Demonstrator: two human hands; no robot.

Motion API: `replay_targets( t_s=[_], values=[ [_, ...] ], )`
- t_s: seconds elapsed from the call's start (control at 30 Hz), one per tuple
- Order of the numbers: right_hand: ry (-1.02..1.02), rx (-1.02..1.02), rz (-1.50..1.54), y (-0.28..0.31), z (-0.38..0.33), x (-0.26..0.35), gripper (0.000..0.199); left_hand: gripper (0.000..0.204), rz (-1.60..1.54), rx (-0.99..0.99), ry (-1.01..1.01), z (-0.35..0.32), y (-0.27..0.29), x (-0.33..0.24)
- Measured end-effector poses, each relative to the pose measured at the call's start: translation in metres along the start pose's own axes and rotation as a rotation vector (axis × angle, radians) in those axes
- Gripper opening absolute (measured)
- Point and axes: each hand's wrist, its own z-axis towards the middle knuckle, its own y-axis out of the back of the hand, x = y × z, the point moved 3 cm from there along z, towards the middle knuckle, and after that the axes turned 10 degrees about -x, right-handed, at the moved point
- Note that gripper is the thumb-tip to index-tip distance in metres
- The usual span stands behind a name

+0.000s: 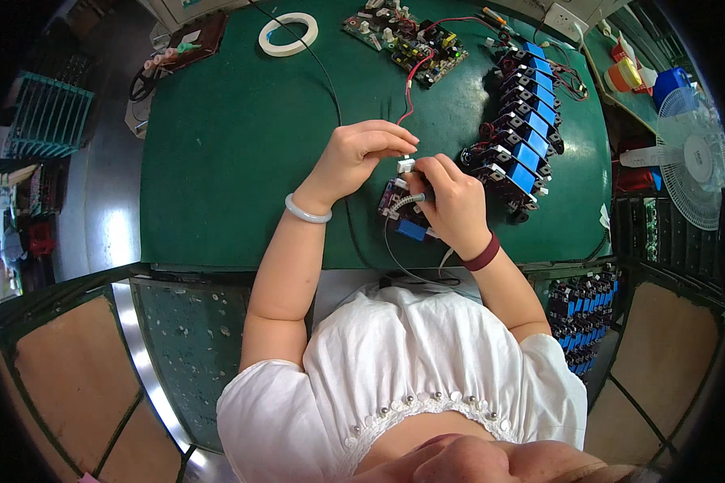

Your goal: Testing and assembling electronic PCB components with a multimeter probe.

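Observation:
My left hand (366, 154) is closed, its fingertips pressed together beside a small white connector (406, 165). A red wire (407, 101) runs down from the far side and disappears behind those fingers; what they pinch is partly hidden. My right hand (453, 197) is closed too, with thumb and forefinger on the white connector's near side. Under and left of the right hand lies a small circuit board (393, 196) with a blue part (412, 230) at its near end. A ribbed whitish cable sleeve (408, 201) crosses the board, partly covered by the right hand.
A row of black assemblies with blue blocks (528, 149) stands at the right of the green table (225, 177). A larger circuit board (423, 56) and a tape roll (288, 35) lie at the back. A black cable (330, 84) crosses the middle. A fan (693, 157) stands far right.

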Motion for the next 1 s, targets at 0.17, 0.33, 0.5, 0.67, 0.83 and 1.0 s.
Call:
replay_targets(
  t_s=[0.17, 0.33, 0.5, 0.67, 0.83, 1.0],
  values=[
    [0.033, -0.005, -0.04, -0.0029, 0.0022, -0.0002, 0.02, 0.029, 0.07, -0.011, -0.04, 0.0002, 0.0005, -0.0012],
    [0.038, 0.002, -0.053, -0.0035, 0.003, 0.0006, 0.021, 0.028, 0.102, -0.015, -0.059, 0.0, -0.0002, -0.0021],
    [0.036, -0.001, -0.056, -0.0046, 0.003, 0.0007, 0.02, 0.029, 0.138, -0.017, -0.082, -0.0004, -0.0004, -0.0006],
    [0.025, 0.029, -0.07, -0.0059, 0.0031, 0.0003, 0.018, 0.031, 0.192, -0.011, -0.124, -0.0018, -0.001, -0.003],
    [0.027, 0.02, -0.097, -0.0072, 0.0035, 0.0013, 0.018, 0.03, 0.196, 0.007, -0.129, -0.0016, -0.0007, -0.0024],
    [0.039, 0.016, -0.099, -0.0078, 0.0039, -0.0002, 0.022, 0.029, 0.153, 0.059, -0.071, -0.0012, 0.0015, -0.0064]
  ],
)
